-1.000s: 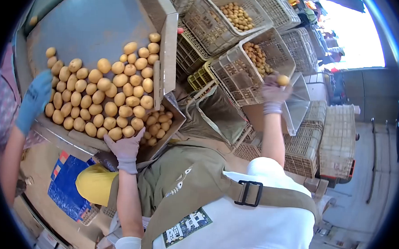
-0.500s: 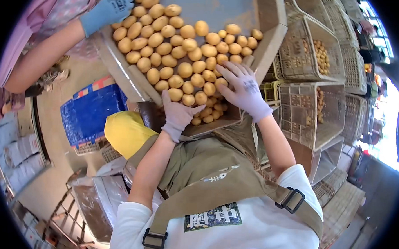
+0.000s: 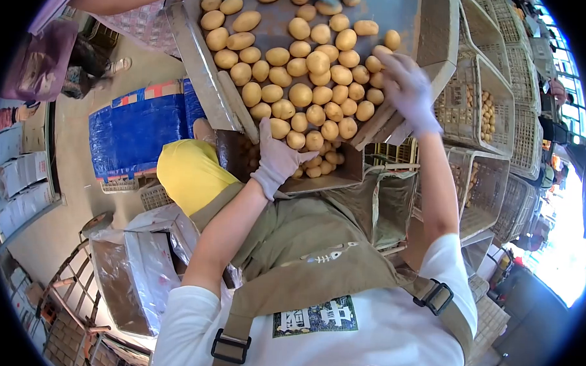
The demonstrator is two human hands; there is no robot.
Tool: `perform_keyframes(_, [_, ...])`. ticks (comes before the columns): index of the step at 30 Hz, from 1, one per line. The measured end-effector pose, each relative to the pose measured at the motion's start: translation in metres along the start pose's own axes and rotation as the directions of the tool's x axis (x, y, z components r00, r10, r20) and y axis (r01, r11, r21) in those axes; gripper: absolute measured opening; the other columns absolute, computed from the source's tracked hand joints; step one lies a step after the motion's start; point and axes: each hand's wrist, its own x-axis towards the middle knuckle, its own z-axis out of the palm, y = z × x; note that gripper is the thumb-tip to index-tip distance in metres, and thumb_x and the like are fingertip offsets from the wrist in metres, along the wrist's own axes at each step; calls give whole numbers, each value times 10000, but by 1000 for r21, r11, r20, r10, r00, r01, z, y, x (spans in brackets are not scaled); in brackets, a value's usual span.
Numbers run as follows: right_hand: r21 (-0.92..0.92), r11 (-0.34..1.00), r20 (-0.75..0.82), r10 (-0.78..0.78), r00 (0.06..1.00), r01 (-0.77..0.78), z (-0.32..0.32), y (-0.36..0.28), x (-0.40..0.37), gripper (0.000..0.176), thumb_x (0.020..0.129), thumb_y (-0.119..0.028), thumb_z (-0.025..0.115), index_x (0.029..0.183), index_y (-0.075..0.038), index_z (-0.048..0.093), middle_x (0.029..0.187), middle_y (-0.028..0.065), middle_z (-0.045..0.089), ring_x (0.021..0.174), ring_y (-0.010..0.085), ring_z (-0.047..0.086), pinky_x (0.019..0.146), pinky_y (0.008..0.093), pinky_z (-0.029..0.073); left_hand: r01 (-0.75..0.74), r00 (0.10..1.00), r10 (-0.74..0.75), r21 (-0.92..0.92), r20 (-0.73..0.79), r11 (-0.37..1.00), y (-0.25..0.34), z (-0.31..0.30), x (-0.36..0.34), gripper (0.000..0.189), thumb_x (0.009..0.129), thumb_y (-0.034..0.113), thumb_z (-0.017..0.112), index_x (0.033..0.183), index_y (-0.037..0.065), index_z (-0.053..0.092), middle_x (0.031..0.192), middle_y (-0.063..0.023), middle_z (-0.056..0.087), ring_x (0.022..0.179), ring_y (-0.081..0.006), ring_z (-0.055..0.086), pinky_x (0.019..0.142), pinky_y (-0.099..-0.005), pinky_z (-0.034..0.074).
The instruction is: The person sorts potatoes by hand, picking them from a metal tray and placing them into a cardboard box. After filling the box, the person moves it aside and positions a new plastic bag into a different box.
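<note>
Left hand (image 3: 276, 160) borders the potatoes (image 3: 300, 95); right hand (image 3: 409, 93) is blurred, contact unclear.

Tray (image 3: 402, 12): blue-grey bed, brown smears, raised walls, sides narrowing toward the near mouth. Potatoes (image 3: 300, 95) lie directly on it, mostly one layer, packed tight at the mouth, looser toward the far side (one near the middle seems to ride on others). Wood strip (image 3: 236, 105) along the left wall, second strip (image 3: 374, 126) along the right. Floor (image 3: 136, 87): tan. Pale crate (image 3: 120, 185) on it at left, blue bundle (image 3: 140, 136) above that crate. Exact contact there partly hidden.
</note>
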Motion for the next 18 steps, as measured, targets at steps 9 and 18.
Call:
perform_keyframes(9, [-178, 984, 40, 13, 999, -5, -34, -28, -85, 484, 814, -131, 696, 1294, -137, 631, 1248, 132, 655, 1101, 312, 641, 1086, 508, 408, -5, 1000, 5, 12, 23, 1000, -2, -9, 5, 759, 990, 672, 351, 1583, 229, 185, 1645, -94, 213, 1493, -416, 254, 1080, -763, 295])
perform_keyframes(18, [-57, 985, 236, 172, 957, -163, 30, -98, -91, 421, 855, -194, 688, 1263, -110, 630, 1125, 104, 696, 947, 308, 680, 964, 495, 477, 7, 1000, -6, 44, -29, 999, -2, -3, 2, 854, 942, 716, 370, 1582, 165, 243, 1621, -111, 292, 1487, -385, 300, 1086, -731, 324])
